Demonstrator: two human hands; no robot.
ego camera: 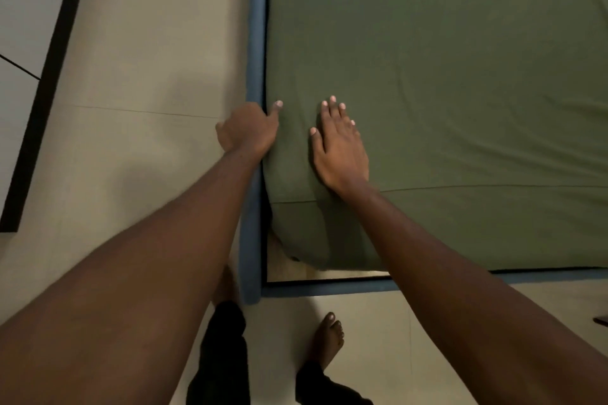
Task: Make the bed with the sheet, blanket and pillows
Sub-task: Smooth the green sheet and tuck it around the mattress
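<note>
A dark green sheet (444, 76) covers the mattress and wraps over its near left corner (302, 233). My left hand (246, 128) is at the mattress's left edge. Its fingers curl down into the gap beside the blue bed frame (256, 43) and are hidden there, while the thumb lies on top of the sheet. My right hand (339, 148) rests flat on the sheet just right of it, fingers straight and pointing away from me. No blanket or pillow is in view.
Beige floor (148, 76) runs along the left of the bed and in front of it, where my bare feet stand. A black strip (49, 76) borders the floor at far left. A small dark object (601, 320) lies at the right edge.
</note>
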